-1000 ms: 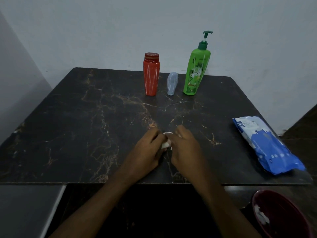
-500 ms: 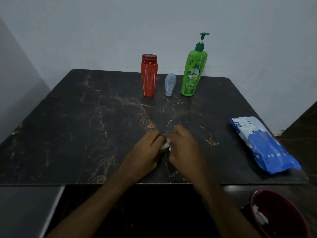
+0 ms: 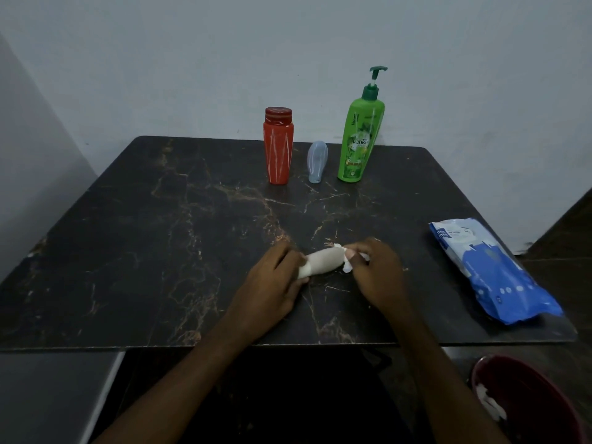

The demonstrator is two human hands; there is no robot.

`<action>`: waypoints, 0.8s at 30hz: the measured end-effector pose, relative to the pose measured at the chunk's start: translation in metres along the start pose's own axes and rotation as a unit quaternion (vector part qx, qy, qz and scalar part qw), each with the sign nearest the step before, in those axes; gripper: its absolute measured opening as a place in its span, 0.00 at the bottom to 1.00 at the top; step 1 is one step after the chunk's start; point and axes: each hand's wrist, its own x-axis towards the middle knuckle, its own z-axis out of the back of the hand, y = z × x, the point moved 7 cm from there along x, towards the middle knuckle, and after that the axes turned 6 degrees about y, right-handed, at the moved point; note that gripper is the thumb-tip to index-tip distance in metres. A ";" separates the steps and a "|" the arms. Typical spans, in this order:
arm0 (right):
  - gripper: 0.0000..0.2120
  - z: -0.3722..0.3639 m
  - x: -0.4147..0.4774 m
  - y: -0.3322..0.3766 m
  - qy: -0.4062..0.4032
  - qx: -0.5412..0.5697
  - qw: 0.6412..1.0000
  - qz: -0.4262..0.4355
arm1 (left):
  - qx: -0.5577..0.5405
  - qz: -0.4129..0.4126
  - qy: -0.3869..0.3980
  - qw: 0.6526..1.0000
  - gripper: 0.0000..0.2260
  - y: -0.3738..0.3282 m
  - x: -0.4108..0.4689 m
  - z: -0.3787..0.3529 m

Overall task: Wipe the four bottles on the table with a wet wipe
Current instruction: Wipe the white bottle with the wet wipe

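Note:
A small pale bottle (image 3: 322, 263) lies on its side near the front middle of the dark marble table (image 3: 160, 238). My left hand (image 3: 272, 286) grips its lower end. My right hand (image 3: 374, 270) pinches a white wet wipe (image 3: 348, 266) against the bottle's other end. At the back of the table stand a red bottle (image 3: 278, 145), a small bluish translucent bottle (image 3: 317, 161) and a tall green pump bottle (image 3: 360, 136).
A blue and white pack of wet wipes (image 3: 490, 270) lies at the table's right edge. A dark red bin (image 3: 528, 402) with used wipes in it stands on the floor at the lower right. A grey wall rises behind the table.
My hands were close together over the bottle and hid most of it. They have drawn apart, the right hand sliding the wipe to the bottle's right end, so the bottle's body shows.

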 end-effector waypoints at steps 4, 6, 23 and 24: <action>0.09 0.001 0.000 -0.010 -0.011 0.152 0.984 -0.096 | -0.052 0.030 -0.029 0.998 0.13 0.006 -0.001 0.006; 0.09 -0.003 -0.001 -0.011 -0.028 0.226 0.963 -0.142 | -0.066 0.047 -0.047 0.996 0.13 0.007 0.000 0.010; 0.06 -0.038 -0.026 0.032 -0.045 0.486 0.856 -0.170 | -0.124 0.126 -0.100 0.979 0.15 0.017 0.001 0.021; 0.04 -0.033 -0.023 0.028 -0.070 0.491 0.850 -0.179 | -0.124 0.122 -0.100 0.980 0.15 0.017 0.001 0.020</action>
